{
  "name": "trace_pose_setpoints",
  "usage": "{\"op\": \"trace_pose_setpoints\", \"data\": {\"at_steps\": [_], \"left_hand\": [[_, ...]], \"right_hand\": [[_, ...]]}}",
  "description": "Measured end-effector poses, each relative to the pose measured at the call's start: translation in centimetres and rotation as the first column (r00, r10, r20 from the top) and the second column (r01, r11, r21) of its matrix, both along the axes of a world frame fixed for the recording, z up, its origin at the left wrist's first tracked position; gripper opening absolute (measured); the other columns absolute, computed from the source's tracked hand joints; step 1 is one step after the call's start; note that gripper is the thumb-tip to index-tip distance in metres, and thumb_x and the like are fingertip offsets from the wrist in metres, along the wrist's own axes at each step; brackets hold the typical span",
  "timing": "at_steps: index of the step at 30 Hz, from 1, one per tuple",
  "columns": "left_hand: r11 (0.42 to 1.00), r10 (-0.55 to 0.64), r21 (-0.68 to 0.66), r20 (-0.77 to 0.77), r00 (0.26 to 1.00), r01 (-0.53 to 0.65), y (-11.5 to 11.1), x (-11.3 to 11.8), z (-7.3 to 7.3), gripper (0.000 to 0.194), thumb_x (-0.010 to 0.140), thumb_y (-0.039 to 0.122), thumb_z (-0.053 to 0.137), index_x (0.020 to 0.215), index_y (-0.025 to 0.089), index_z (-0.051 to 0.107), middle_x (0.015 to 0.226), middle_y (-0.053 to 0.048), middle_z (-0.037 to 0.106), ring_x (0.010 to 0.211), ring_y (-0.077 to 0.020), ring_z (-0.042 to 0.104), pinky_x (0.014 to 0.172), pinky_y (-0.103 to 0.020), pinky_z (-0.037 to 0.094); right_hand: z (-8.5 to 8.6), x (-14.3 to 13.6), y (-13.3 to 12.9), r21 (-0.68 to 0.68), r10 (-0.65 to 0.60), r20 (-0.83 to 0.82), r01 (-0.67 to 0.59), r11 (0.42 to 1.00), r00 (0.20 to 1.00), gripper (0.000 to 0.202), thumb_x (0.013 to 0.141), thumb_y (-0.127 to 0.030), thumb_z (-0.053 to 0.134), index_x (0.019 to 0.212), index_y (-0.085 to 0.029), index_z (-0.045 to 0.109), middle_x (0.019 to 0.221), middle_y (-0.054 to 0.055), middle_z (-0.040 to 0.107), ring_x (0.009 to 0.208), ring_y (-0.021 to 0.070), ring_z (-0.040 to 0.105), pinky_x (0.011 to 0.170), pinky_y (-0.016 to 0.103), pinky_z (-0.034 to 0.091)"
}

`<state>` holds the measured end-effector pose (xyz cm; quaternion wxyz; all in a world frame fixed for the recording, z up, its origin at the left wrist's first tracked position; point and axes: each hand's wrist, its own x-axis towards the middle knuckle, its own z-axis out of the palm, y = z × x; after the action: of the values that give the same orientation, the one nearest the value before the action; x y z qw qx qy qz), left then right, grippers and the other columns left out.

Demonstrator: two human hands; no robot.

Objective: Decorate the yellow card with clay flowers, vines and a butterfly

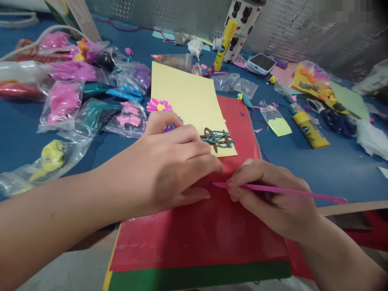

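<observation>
My right hand [273,198] pinches a pink plastic clay modelling tool [281,189], its pointed tip aimed left over a red folder [194,242]. A tiny dark speck sits at that tip. Close by, my left hand [182,161] hovers over the folder with bent fingers, a gap showing between thumb and fingers and nothing visible in it. Behind it lies a pale yellow card [188,93] bearing a pink clay flower [159,105] with a yellow centre and a brown clay fence [218,138] wound with blue strands. My left hand hides part of the card's decoration.
Bags of coloured clay [63,101] crowd the left of the blue table [303,169]. A yellow glue stick [226,44] stands before a patterned tumbler [244,28]; another yellow glue tube [311,130] lies at right, near dark-handled scissors [336,121]. A phone-like device [261,64] rests behind.
</observation>
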<state>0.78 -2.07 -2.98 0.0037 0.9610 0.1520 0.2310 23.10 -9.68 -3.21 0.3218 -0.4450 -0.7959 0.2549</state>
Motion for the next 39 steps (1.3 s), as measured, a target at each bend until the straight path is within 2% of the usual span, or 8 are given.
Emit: {"op": "trace_pose_setpoints", "data": {"at_steps": [3, 6, 9, 16, 23, 27, 34, 39], "left_hand": [[1.000, 0.003, -0.031, 0.047, 0.999, -0.002, -0.03, -0.05, 0.15, 0.019, 0.091, 0.039, 0.058, 0.102, 0.023, 0.059, 0.093, 0.000, 0.067, 0.089, -0.0162, 0.058, 0.078, -0.033, 0.044], [1.000, 0.006, -0.013, 0.035, 0.999, -0.006, 0.06, -0.06, 0.17, 0.022, 0.094, 0.042, 0.052, 0.089, 0.023, 0.062, 0.084, 0.000, 0.068, 0.086, -0.0173, 0.058, 0.078, -0.033, 0.043], [1.000, 0.019, 0.001, 0.034, 0.999, -0.019, 0.17, 0.00, 0.18, 0.024, 0.095, 0.035, 0.051, 0.079, 0.024, 0.066, 0.076, 0.001, 0.068, 0.083, -0.0180, 0.058, 0.081, -0.035, 0.043], [0.997, 0.050, -0.056, 0.094, 0.994, -0.045, 0.39, -0.04, 0.18, 0.018, 0.095, 0.028, 0.050, 0.089, 0.029, 0.067, 0.083, 0.005, 0.071, 0.088, -0.0177, 0.058, 0.090, -0.038, 0.039], [0.989, -0.080, -0.127, -0.012, 0.997, 0.078, 0.43, -0.17, 0.61, 0.020, 0.097, 0.029, 0.047, 0.086, 0.026, 0.065, 0.081, 0.005, 0.068, 0.084, -0.0166, 0.056, 0.094, -0.040, 0.029], [0.973, -0.072, -0.220, -0.010, 0.997, 0.068, 0.30, -0.10, 0.86, 0.025, 0.097, 0.023, 0.045, 0.079, 0.025, 0.062, 0.077, 0.006, 0.065, 0.081, -0.0148, 0.053, 0.095, -0.040, 0.025], [0.989, -0.094, -0.115, -0.036, 0.995, 0.089, 0.52, -0.21, 0.87, 0.031, 0.099, 0.024, 0.040, 0.086, 0.029, 0.067, 0.082, 0.005, 0.070, 0.084, -0.0157, 0.058, 0.093, -0.039, 0.025], [0.985, -0.107, -0.135, -0.029, 0.994, 0.102, 0.42, -0.23, 0.61, 0.023, 0.097, 0.030, 0.047, 0.087, 0.029, 0.067, 0.084, 0.005, 0.071, 0.085, -0.0160, 0.058, 0.094, -0.039, 0.024]], "right_hand": [[0.00, -0.02, 0.13, 0.015, -0.004, 0.002, 0.004, 1.000, 1.000, 0.013, 0.085, -0.012, 0.063, 0.089, -0.025, 0.061, 0.077, -0.004, 0.066, 0.070, 0.0096, 0.062, 0.064, 0.022, 0.048], [0.05, -0.11, 0.27, 0.015, 0.008, -0.009, -0.008, 1.000, 1.000, 0.015, 0.085, -0.012, 0.063, 0.091, -0.025, 0.062, 0.077, -0.005, 0.067, 0.070, 0.0088, 0.063, 0.064, 0.021, 0.048], [0.09, -0.21, 0.23, -0.007, 0.012, -0.018, -0.012, 1.000, 1.000, 0.015, 0.084, -0.012, 0.065, 0.092, -0.025, 0.063, 0.079, -0.005, 0.069, 0.072, 0.0085, 0.065, 0.064, 0.020, 0.049], [-0.10, 0.03, -0.17, -0.014, -0.036, -0.105, 0.034, 0.999, 0.994, 0.017, 0.084, -0.010, 0.063, 0.092, -0.025, 0.063, 0.075, -0.006, 0.065, 0.064, 0.0070, 0.060, 0.059, 0.020, 0.047], [0.13, 0.10, -0.02, -0.062, 0.009, -0.004, -0.009, 0.998, 1.000, 0.013, 0.083, -0.011, 0.062, 0.086, -0.024, 0.063, 0.074, -0.005, 0.067, 0.064, 0.0087, 0.057, 0.061, 0.024, 0.043], [0.10, -0.04, 0.16, -0.023, 0.079, 0.031, -0.079, 0.997, 0.996, 0.011, 0.084, -0.012, 0.062, 0.086, -0.022, 0.063, 0.076, -0.004, 0.069, 0.064, 0.0088, 0.059, 0.065, 0.026, 0.043], [-0.16, 0.07, 0.23, 0.028, 0.097, 0.092, -0.100, 0.995, 0.991, 0.011, 0.085, -0.013, 0.062, 0.091, -0.023, 0.063, 0.078, -0.004, 0.070, 0.066, 0.0105, 0.059, 0.068, 0.028, 0.043], [-0.11, 0.14, 0.00, 0.013, 0.055, 0.015, -0.056, 0.998, 0.998, 0.014, 0.084, -0.010, 0.061, 0.090, -0.023, 0.062, 0.077, -0.004, 0.068, 0.066, 0.0083, 0.059, 0.065, 0.025, 0.045]]}}
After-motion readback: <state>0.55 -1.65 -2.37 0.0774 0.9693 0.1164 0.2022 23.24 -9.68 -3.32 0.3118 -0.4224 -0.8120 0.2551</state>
